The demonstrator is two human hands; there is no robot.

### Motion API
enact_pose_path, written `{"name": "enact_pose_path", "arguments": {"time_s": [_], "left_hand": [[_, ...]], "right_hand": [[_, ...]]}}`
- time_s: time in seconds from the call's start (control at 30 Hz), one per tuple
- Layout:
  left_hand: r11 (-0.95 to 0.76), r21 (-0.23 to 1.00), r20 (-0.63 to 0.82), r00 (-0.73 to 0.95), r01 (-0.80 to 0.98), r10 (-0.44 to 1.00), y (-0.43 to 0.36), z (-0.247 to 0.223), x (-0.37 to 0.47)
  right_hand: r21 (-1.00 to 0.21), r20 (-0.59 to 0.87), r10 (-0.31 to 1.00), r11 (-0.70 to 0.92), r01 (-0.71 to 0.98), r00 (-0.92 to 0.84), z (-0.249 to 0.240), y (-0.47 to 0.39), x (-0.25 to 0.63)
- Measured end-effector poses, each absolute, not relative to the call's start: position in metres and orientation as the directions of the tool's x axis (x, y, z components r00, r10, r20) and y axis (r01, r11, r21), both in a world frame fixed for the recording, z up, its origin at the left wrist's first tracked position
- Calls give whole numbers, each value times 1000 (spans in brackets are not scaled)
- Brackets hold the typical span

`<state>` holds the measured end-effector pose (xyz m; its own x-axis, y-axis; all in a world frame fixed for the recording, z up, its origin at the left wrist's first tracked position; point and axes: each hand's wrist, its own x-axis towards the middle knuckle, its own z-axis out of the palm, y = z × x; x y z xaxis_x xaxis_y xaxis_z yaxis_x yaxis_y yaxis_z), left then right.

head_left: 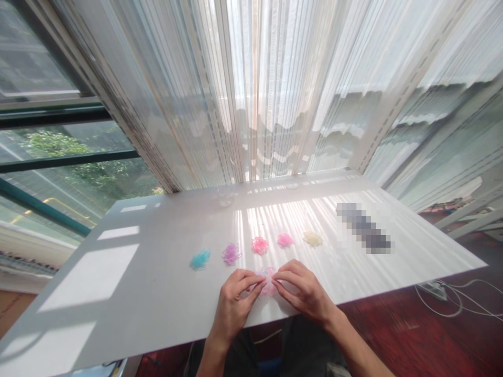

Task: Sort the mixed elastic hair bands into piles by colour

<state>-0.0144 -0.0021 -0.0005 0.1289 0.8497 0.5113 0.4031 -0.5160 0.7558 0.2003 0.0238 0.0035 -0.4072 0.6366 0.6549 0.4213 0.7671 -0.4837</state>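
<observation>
My left hand (239,294) and my right hand (302,287) face each other near the table's front edge, thumb and fingertips of each pinched together. Between and just under the fingertips lies a mixed pink and bluish pile (269,285) of what look like tiny rubber bands. What the fingertips hold is too small to make out. Beyond the hands, similar piles form a row: a teal pile (200,259), a purple pile (231,254), a red-pink pile (260,245), a pink pile (285,240) and a pale yellow pile (313,239).
The white table (157,293) carries a clear container (226,197) at its back edge and a blurred-out dark object (364,228) on the right. Sheer curtains (251,94) hang behind it. White cables (459,298) lie on the floor at right.
</observation>
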Motion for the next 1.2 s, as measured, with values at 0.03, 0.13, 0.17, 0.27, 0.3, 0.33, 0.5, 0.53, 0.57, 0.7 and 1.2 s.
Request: {"name": "enact_pose_path", "arguments": {"time_s": [0.03,0.13,0.17,0.27,0.3,0.33,0.5,0.53,0.57,0.7,1.2], "left_hand": [[-508,759,503,130,407,855,-2,-1,-15],[-486,765,476,137,422,869,-3,-1,-15],[-481,767,469,141,425,872,-3,-1,-15],[-479,767,464,146,427,873,-3,0,-15],[-480,765,466,144,429,873,-3,1,-15],[-480,763,468,142,432,872,-3,2,-14],[-477,759,460,152,443,875,-3,3,-14],[-478,759,461,152,442,874,-4,2,-14],[-478,759,462,151,441,874,-4,2,-14],[-472,762,454,154,444,877,-4,0,-15],[-541,612,441,319,577,839,18,40,-7]], "right_hand": [[-483,655,637,767,423,-406,4,24,200],[-486,653,642,762,427,-403,4,23,200],[-488,650,644,760,429,-402,5,23,200],[-491,644,652,753,438,-399,5,22,201],[-488,642,653,752,443,-402,5,22,201],[-484,641,652,753,447,-405,5,21,201],[-474,632,654,751,460,-417,7,21,201],[-475,631,655,750,461,-416,7,21,201],[-475,630,657,748,463,-415,7,21,202],[-478,636,654,750,456,-410,7,21,202],[-585,674,702,697,414,-231,11,19,207]]}}
